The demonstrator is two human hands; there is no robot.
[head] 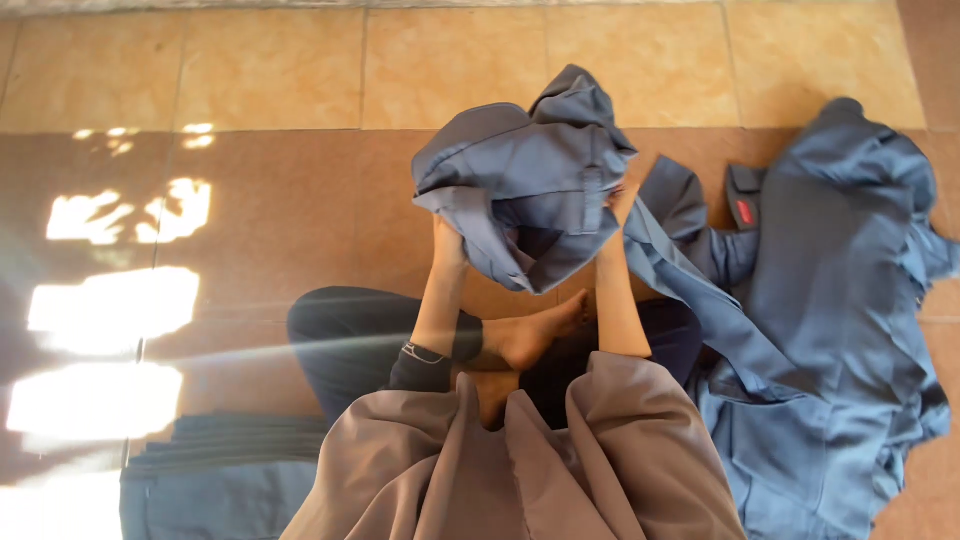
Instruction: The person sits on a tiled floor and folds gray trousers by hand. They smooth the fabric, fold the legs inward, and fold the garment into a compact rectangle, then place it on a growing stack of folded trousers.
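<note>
left hand (447,243) gripping garment (525,180) | right hand (620,200) gripping same garment | garment bunched, lifted above feet (530,335) | pile (830,330) right of garment | folded stack (225,465) lower-left on floor (250,70)

Tiled floor (270,90): blue garment heap (830,330) right, folded stack (225,470) left.

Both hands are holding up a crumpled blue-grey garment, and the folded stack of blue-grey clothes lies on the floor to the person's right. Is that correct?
Not quite. Both the left hand and the right hand do hold up the crumpled blue-grey garment, but the folded stack lies on the floor to the person's left. On the right is a loose unfolded pile. The head view shows this.
</note>
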